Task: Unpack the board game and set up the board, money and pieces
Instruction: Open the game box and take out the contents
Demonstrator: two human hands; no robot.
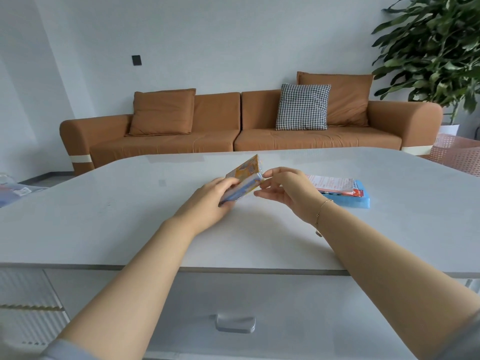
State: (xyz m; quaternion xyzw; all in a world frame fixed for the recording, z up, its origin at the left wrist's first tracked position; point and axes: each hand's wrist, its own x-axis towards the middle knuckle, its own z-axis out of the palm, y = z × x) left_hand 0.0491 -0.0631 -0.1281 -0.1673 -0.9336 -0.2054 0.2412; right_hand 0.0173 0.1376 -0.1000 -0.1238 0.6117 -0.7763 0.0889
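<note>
Head view shows a small yellow and blue game box [244, 179] held tilted above the middle of the white desk [130, 224], its far end raised. The left hand [209, 201] grips the box from below and the near side, fingers curled around its lower end. The right hand [284, 189] is at the box's far right corner, thumb and forefinger pinching at the edge there, the other fingers loosely spread beneath. A thin bracelet [320, 213] circles the right wrist.

To the right of the hands, lying flat on the desk, a printed sheet [331, 184] with red text rests on top of a blue tray [355, 200], with some red and white cards [357, 192] showing between them.

At the near edge of the desk a drawer front carries a grey handle [235, 324]. Beyond the desk stands a brown sofa [233, 141] with brown cushions and one houndstooth pillow [302, 107]. A leafy plant [436, 48] fills the upper right corner, and a pink perforated basket [457, 155] sits below it.
</note>
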